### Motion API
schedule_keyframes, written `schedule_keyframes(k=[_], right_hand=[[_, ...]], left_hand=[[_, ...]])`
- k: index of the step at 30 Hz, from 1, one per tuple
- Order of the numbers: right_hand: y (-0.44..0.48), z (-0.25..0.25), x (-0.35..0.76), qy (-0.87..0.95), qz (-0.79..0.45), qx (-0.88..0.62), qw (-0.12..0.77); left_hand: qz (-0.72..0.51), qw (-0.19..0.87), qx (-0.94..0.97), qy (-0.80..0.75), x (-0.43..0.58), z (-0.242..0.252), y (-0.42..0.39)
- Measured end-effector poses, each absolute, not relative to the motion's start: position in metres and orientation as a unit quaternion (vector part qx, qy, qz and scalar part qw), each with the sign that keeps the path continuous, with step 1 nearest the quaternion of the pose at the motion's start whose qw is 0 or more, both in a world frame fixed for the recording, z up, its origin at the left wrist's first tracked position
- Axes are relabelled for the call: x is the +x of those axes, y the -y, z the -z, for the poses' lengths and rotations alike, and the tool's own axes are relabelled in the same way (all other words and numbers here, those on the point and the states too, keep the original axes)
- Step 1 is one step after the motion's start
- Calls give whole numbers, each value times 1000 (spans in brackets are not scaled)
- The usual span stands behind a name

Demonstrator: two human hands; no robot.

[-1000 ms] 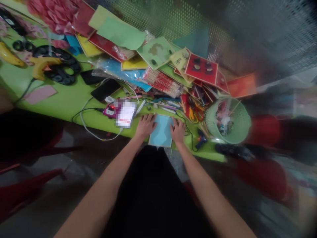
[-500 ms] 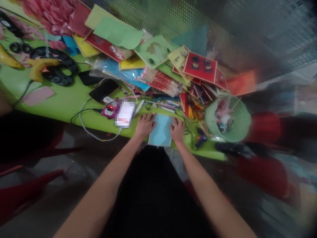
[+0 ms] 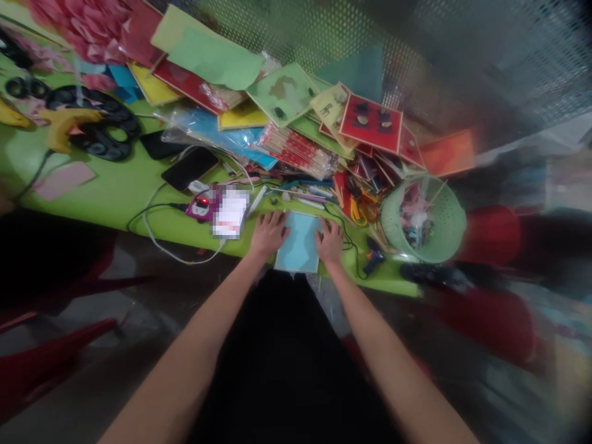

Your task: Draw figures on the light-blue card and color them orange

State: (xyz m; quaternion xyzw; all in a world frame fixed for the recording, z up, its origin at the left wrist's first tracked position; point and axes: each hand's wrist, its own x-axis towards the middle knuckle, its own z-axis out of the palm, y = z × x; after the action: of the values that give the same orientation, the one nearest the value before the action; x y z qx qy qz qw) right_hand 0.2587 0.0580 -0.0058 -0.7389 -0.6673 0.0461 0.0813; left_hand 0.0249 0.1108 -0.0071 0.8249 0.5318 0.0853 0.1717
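A light blue sheet of paper (image 3: 298,245) lies at the near edge of the lime green table (image 3: 115,191). My left hand (image 3: 268,233) rests on its left edge with fingers spread flat. My right hand (image 3: 330,240) presses on its right edge, fingers also stretched out. Neither hand holds anything. Pens and sticks (image 3: 305,194) lie just beyond the sheet.
A green mesh basket (image 3: 423,217) of small items stands to the right. Coloured cards and paper (image 3: 296,105) are heaped at the back. A black phone (image 3: 190,168), a pink device with cables (image 3: 200,206), a yellow glue gun (image 3: 69,120) and black tape rolls (image 3: 99,139) lie left.
Both hands stay on the blue sheet. Only the view has drifted slightly, so everything sits a little further left and up.
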Motion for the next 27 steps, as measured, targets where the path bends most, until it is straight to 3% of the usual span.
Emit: schedule_keyframes(k=[27], right_hand=[[-57, 5, 259, 663, -59, -741, 93]], left_hand=[[-82, 184, 821, -534, 25, 6, -111]])
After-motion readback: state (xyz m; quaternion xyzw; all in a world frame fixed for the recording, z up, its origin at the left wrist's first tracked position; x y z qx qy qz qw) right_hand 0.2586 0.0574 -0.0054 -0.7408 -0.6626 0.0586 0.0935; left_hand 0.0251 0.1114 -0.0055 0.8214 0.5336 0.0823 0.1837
